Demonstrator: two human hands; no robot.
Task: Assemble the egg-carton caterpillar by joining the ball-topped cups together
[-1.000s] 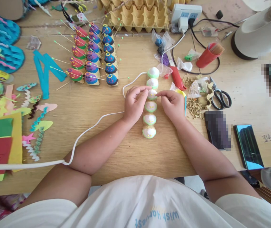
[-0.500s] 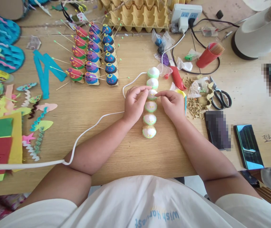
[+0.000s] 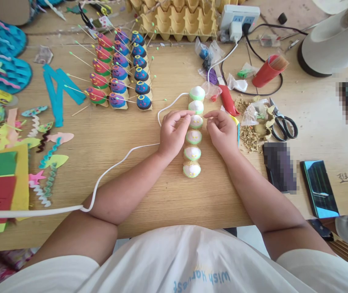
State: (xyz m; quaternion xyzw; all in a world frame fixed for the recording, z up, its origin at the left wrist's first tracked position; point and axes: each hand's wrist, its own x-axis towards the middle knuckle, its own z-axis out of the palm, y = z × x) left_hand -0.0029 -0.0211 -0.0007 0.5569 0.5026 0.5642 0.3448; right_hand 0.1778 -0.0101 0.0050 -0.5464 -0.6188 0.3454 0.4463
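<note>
A strip of egg carton [image 3: 194, 137] runs upright in front of me, its several bumps capped with white and rimmed in light green; the nearer ones carry small yellow dots. My left hand [image 3: 175, 132] is closed at the strip's left side, its thumb and index fingertips at the third bump from the far end. Just right of that same bump, apart from it, is my right hand [image 3: 222, 131], fingers curled and index fingertip toward the strip. Anything tiny in its fingertips is too small to make out.
Painted carton rows [image 3: 119, 73] with pins stand far left. Paper cutouts [image 3: 56, 160] lie left. A white cable [image 3: 109, 171] crosses near my left arm. To the right are scissors [image 3: 283, 124], a red cup [image 3: 265, 73], wood shavings [image 3: 250, 138] and a phone [image 3: 318, 189].
My right hand's index finger has drawn back to the right, off the third bump. My left hand and the strip stay in place.
</note>
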